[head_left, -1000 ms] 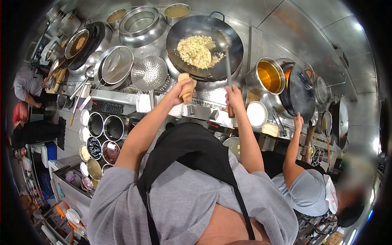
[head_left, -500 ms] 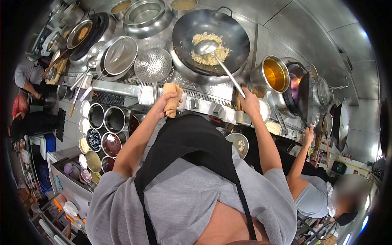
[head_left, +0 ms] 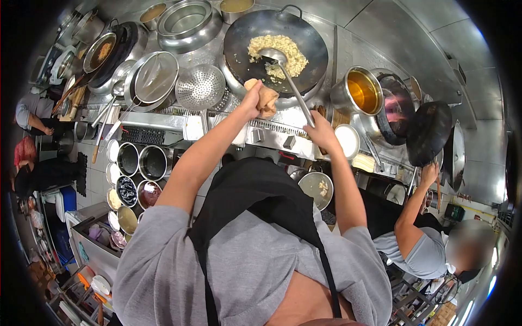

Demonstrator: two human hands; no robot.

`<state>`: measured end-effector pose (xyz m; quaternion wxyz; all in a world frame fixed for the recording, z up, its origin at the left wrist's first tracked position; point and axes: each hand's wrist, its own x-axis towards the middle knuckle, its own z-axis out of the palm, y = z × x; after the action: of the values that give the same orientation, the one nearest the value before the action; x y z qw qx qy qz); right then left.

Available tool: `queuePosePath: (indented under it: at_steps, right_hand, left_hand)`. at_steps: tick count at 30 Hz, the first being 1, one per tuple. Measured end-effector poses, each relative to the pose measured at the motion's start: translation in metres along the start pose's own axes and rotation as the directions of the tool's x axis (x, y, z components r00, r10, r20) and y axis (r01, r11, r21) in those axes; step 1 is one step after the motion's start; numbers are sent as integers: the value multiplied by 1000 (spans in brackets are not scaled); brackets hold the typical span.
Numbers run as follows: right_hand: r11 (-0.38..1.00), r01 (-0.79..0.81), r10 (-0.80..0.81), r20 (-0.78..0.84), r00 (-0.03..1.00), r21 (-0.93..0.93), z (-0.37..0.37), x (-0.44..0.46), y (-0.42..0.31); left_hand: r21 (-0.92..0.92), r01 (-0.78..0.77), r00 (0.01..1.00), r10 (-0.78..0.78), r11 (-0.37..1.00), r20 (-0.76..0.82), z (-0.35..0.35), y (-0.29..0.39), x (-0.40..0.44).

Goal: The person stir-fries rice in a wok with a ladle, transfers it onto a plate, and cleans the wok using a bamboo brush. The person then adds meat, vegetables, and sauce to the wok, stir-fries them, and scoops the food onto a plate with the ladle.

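A large black wok (head_left: 240,41) sits on the burner ahead of me, with yellowish fried rice (head_left: 288,46) in it. My right hand (head_left: 322,134) is closed round the long handle of a metal ladle (head_left: 296,91). The ladle's bowl lies tipped among the rice. At the wok's near edge, my left hand (head_left: 252,101) is closed on a folded tan cloth (head_left: 267,100). Whether the cloth grips the rim I cannot tell, as the hand covers that spot.
A perforated strainer (head_left: 200,86) and a mesh sieve (head_left: 156,77) rest left of the wok. A pot of amber oil (head_left: 361,92) stands right. Beyond it, a co-worker's hand (head_left: 430,173) holds a tilted dark wok (head_left: 429,133). Several seasoning tubs (head_left: 128,157) stand lower left.
My left hand has brought the cloth up and right to the wok's near edge. The rice has shifted in the wok, and the ladle has turned. The co-worker's wok has moved right, off the flames.
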<state>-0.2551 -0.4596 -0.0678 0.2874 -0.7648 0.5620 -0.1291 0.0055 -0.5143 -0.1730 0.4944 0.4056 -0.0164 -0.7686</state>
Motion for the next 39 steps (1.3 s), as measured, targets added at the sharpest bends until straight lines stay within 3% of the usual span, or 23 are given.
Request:
queuePosePath:
  at_steps: [2,3,4,8,10,12,13,16,18,20,22,23,24,25,26,28,29,30,32,35,36,38,39]
  right_hand:
    - [988,143,-149,107,983,62,-52,-29,-19]
    - [990,-103,75,250,965,101,-91,-47,-53]
    - [933,-346,283,390,876,102,-121,-62,-76]
    - [997,-39,22,267,963,62,-56,-47,1]
    - [974,-220,227,269,936,-56,-50,-36,-16]
    - [989,-93,51,315,948,118,-90,-46,-32]
    - [958,-271,205,430,879,97,-119,-55,-52]
    - [936,-346,281,457,844,65,-124,-57,-54]
    - [987,-162,160,227,961,-10,-60,-40,-1]
    - [990,62,-77,-114,991,-129,-3,-25,25]
    - [1000,-9,7,-89,996,-23,-8,-40,-5]
    - [999,-40,42,-72,997,22,-17,-48,-18]
    - [983,7,0,-40,999,183,-29,-57,-15]
    - [944,129,-115,-64,991,303,-49,-71,-20]
    - [890,-279,196,251,948,360,-96,-87,-57]
    - [854,-347,196,378,905,388,-133,-102,-53]
    - [865,-391,230,442,867,315,-137,-98,-54]
    - [872,-425,265,496,827,242,-140,-89,-54]
    - [977,-212,180,437,881,25,-94,-48,-31]
    - [980,8,-19,54,998,199,-22,-24,11]
    - [959,74,-76,-2,997,273,-16,-30,18]
    - [868,-40,18,48,999,496,-39,-53,-6]
    - [798,-154,100,124,987,582,-49,-69,-10]
  left_hand:
    - [1,34,994,-34,999,-102,5,1,28]
    - [14,32,989,-30,999,-146,2,-2,45]
    - [25,31,982,-26,999,-188,3,-5,57]
    - [-23,-36,945,27,999,-325,18,-17,43]
    - [-61,106,966,-117,993,-229,35,-5,-4]
    - [-62,246,935,-253,967,-249,65,10,-89]
    - [-16,261,925,-255,965,-281,73,18,-108]
    - [7,151,972,-147,989,-183,59,17,-89]
    - [72,-7,988,18,997,-153,-5,-22,-45]
    - [195,34,998,-24,980,-53,-55,-44,-29]
    - [62,80,996,-78,995,-44,-103,-78,-11]
    - [-25,216,966,-218,976,-142,-104,-82,-24]
    - [-100,256,931,-273,961,-243,-68,-75,-68]
    - [-103,256,943,-271,961,-193,-45,-64,-97]
    - [-105,259,951,-273,960,-143,-24,-51,-117]
    - [-192,225,962,-249,955,-113,35,-3,-137]
    - [-166,230,967,-245,959,-74,49,14,-132]
    - [-76,152,974,-162,985,-157,59,21,-127]
    - [15,17,998,-16,1000,-57,1,2,-55]
    - [182,-33,997,47,983,-69,-63,-41,-9]
    - [121,41,998,-36,992,-43,-73,-51,-14]
    - [19,131,989,-132,991,66,-99,-69,-14]
    - [-55,80,995,-84,995,-61,-90,-73,-18]
